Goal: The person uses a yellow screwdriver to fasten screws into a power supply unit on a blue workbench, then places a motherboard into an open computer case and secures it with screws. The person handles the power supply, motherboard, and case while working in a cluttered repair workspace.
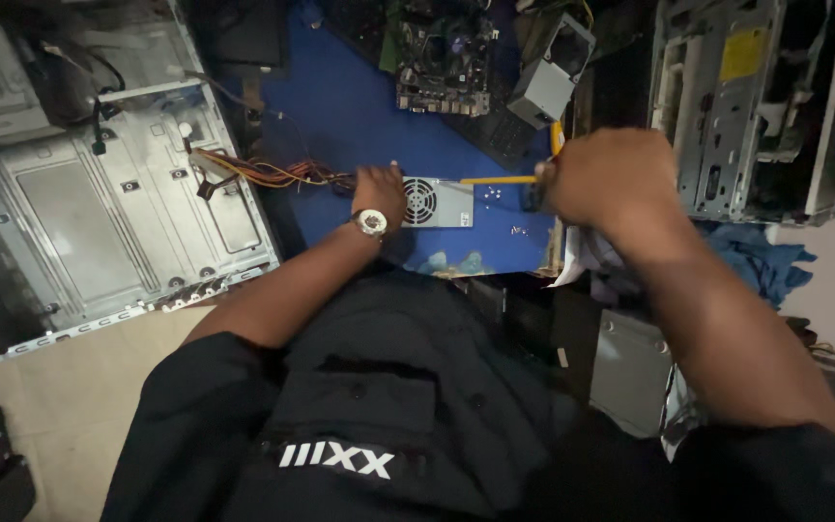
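Grey metal power supply (434, 202) lies on the blue mat (359, 116), the left hand (379, 190) pressed flat against its end while the right hand (606, 179) grips a yellow-handled screwdriver (500, 180) whose tip touches its side.

Layout of surface
Power supply (437, 202) lies centre on surface (350, 116); circuit board (445, 63) behind it, open case (99, 213) left, second case (727, 106) right.

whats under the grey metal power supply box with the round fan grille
The grey metal power supply box rests on a blue mat. The left hand covers its left end, where the coloured wire bundle meets it. The mat directly beneath is hidden.
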